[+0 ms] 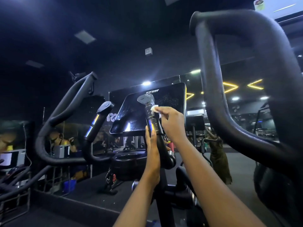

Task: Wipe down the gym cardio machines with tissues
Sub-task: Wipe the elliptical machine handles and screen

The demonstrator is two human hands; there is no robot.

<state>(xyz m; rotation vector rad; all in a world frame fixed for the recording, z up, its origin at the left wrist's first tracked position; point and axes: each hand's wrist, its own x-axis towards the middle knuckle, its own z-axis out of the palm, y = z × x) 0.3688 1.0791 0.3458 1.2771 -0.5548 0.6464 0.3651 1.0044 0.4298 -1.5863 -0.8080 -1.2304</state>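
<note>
Centre frame: my right hand point(171, 122) pinches a small white tissue point(154, 108) in its fingertips and holds it against the upper part of the right handgrip point(148, 113), just below the grip's flat cap. Lower on the same grip, my left hand point(152, 151) lies flat against the shaft, fingers straight and pressed together, tips pointing up. Behind the grip stands the dark console screen point(131, 115), tilted, with glare spots on its glass. Left of the screen rises the matching left handgrip point(98, 122). A thick black swing handle point(211, 79) loops through the right half of the frame; its twin point(68, 105) curves up at middle left. A black cup tray point(127, 157) sits under the screen.
</note>
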